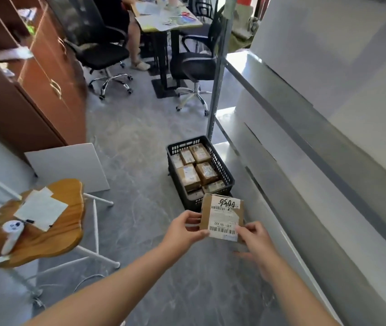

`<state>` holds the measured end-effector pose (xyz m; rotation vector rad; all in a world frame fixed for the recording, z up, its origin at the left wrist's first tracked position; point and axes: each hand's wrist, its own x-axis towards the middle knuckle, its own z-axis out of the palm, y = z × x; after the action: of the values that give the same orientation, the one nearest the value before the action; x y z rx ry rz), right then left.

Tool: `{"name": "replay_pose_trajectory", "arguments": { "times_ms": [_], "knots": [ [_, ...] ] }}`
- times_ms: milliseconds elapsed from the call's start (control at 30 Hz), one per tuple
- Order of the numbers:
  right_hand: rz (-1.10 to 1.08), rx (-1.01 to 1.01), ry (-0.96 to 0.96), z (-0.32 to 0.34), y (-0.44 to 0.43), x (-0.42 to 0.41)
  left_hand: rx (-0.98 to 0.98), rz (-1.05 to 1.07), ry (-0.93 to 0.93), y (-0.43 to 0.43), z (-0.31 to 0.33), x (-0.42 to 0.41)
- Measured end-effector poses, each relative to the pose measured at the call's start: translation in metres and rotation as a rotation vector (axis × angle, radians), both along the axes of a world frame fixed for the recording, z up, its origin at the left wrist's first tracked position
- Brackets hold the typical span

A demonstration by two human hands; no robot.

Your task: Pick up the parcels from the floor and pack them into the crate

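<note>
I hold the parcel [221,216] in the air, just short of the near end of the crate [222,164], which looks nearly full. I judge it a stiff, light cardboard box with a slick label, best taken by opposite edges. My left hand [185,228] pinches its left edge, thumb on top. My right hand [256,243] pinches the lower right corner, other fingers loose beneath.

Left hand [185,228] and right hand [256,241] holding labelled parcel [222,216], above black crate [220,165] of parcels
</note>
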<state>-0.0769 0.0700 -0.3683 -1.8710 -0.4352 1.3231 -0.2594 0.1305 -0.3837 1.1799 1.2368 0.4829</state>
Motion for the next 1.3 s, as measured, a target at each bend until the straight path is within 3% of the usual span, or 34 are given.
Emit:
{"name": "replay_pose_trajectory", "arguments": {
  "times_ms": [400, 800, 1300],
  "knots": [
    [0.121, -0.205, -0.046, -0.116, 0.195, 0.121, 0.001, 0.042, 0.219, 0.170, -0.096, 0.126],
    [0.143, -0.240, 0.007, -0.220, 0.335, 0.125, 0.032, -0.074, 0.411, 0.335, -0.195, 0.143],
    [-0.237, -0.543, 0.391, -0.472, 0.447, 0.064, 0.036, -0.684, 0.624, 0.500, -0.461, 0.137]
  ]
}}
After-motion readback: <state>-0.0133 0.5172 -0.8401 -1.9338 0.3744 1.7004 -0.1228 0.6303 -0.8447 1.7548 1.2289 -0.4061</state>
